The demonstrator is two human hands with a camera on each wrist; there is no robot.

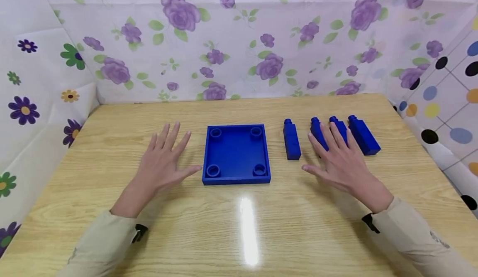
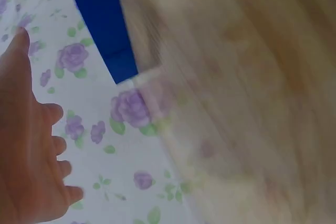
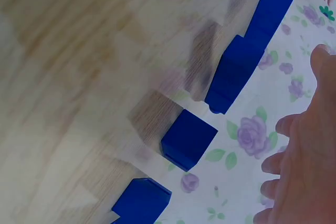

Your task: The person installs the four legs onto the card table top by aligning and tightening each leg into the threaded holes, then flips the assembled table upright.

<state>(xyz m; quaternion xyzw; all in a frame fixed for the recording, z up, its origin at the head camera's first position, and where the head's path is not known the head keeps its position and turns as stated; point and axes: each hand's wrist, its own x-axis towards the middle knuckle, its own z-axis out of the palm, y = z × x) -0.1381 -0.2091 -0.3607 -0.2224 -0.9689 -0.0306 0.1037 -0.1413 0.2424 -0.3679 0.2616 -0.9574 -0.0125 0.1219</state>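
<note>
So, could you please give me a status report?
Left hand, right hand open, empty. Tray between them, four blocks right of it. Head view: right hand partly hides middle two.

A rose-print cloth (image 1: 239,40) hangs behind the wooden bench (image 1: 194,227), a daisy-print cloth (image 1: 41,77) left, a dotted cloth (image 1: 448,115) right.

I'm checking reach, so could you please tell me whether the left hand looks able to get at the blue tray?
Probably yes: the left hand is empty, close to the left side of the blue tray, with nothing visible between them.
</note>
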